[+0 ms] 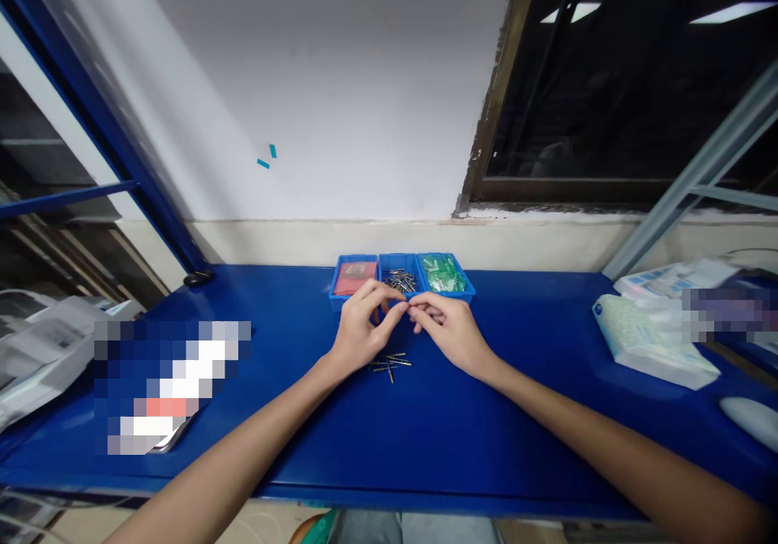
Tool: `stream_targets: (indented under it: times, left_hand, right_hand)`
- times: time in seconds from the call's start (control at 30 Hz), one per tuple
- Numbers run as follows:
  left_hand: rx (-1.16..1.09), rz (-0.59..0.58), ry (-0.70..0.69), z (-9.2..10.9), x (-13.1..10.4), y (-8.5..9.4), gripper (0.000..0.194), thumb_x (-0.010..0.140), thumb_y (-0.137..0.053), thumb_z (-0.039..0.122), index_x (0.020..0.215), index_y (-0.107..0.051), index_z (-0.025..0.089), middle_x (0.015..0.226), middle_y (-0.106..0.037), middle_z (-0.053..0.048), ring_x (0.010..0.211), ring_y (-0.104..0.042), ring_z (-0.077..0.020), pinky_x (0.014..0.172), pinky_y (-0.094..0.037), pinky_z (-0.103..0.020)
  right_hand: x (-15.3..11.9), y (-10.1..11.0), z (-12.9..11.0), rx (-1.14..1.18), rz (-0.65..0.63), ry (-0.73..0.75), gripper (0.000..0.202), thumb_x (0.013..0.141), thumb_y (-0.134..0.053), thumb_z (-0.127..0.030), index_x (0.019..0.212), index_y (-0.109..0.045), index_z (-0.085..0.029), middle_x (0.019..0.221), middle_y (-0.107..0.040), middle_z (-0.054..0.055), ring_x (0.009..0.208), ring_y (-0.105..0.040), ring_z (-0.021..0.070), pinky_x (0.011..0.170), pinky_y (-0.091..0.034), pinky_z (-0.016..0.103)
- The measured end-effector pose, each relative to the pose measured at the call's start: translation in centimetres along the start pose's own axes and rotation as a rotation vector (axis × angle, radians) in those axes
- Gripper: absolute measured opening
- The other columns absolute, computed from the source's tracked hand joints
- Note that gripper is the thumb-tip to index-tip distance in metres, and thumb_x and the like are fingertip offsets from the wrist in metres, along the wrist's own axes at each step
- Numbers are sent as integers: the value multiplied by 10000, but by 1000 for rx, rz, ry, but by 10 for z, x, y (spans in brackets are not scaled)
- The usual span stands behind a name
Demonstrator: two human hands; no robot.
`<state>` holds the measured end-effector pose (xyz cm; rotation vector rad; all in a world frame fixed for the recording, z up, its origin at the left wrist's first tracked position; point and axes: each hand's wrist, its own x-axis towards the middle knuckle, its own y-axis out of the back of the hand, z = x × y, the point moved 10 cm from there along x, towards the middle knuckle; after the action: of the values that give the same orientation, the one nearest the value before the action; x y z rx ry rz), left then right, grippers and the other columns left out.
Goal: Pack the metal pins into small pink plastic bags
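Observation:
My left hand (363, 325) and my right hand (453, 329) meet fingertip to fingertip above the middle of the blue table. Thumb and forefinger are pinched together on each; whatever lies between them is too small to make out. Just below my left hand, a small loose pile of thin metal pins (391, 363), dark and brass-coloured, rests on the table. Behind the fingers stand three blue bins in a row. The left bin (334, 289) holds a red packet (356, 276), the middle one more metal pins (401, 280), the right one green-and-clear plastic packets (442, 272).
The blue table (523, 439) runs back to a white wall (340, 106). A blurred-out flat object (176, 390) lies at left, near white equipment (49, 349). At right are a pale green-and-white pack (650, 341) and a white rounded object (750, 422). Metal posts flank the table.

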<state>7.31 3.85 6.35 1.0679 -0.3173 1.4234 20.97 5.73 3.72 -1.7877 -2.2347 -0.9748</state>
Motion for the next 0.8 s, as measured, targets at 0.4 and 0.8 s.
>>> stream_targets:
  times: [0.4,0.8]
  left_hand:
    - [268,-57,-168,2,-1,2,258,969,-452,153,1167,-613,190,919,-562,-38,675,-533,-107,646,-470,-231]
    - [344,-246,-144,-5,-2,-12,213,926,-486,195,1048,-660,184,849,-698,-29,754,-640,-159,712,-515,-287]
  right_hand:
    - [40,17,-11,-741,35,248,197,908,-613,-250,1054,-714,-163,973,-681,99,976,-597,258,905,-463,417]
    - [-35,-31,-8,-391,-320,103,159,895,-655,-238,1038,-711,-195,842,-640,21,744,-610,140,712,-467,263]
